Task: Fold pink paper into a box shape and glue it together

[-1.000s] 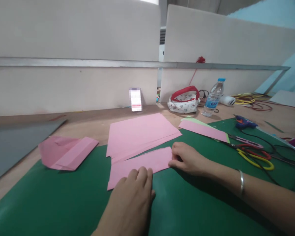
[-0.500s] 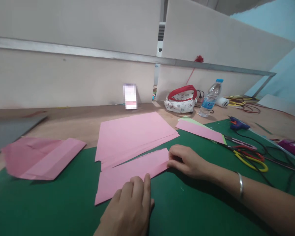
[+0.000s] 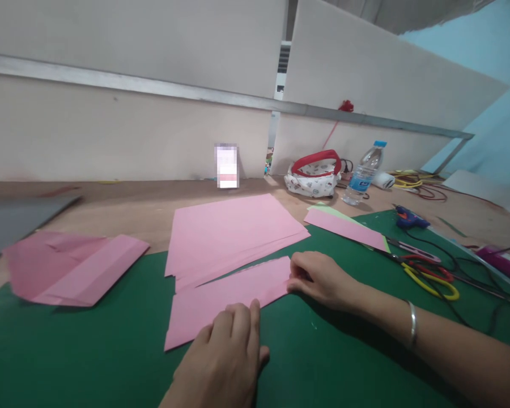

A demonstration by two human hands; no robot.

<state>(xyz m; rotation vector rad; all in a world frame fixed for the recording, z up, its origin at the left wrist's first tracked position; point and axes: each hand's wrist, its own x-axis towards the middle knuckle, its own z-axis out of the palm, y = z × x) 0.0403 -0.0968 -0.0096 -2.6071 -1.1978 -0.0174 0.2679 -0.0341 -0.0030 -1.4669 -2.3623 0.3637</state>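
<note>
A long folded strip of pink paper (image 3: 221, 306) lies slantwise on the green cutting mat (image 3: 123, 357). With its fingers stretched out, my left hand (image 3: 227, 345) presses on the strip's near edge, thumb off to the side. The right end of the strip is pinched between the thumb and fingers of my right hand (image 3: 312, 275). Just behind lies a stack of pink paper sheets (image 3: 233, 232), its near sheets slightly fanned. To the left rests a folded pink paper piece (image 3: 80, 269), partly raised.
Scissors (image 3: 429, 280), a cutter (image 3: 416, 249), a glue gun (image 3: 408, 217) and cables lie at right. Pink and green strips (image 3: 346, 228) sit nearby. A water bottle (image 3: 364, 175), a patterned pouch (image 3: 312, 181) and an upright phone (image 3: 226, 167) stand near the board wall.
Both hands stay at nearly the same spots on the pink strip. The left thumb sticks out a little farther to the right. The camera view has shifted slightly.
</note>
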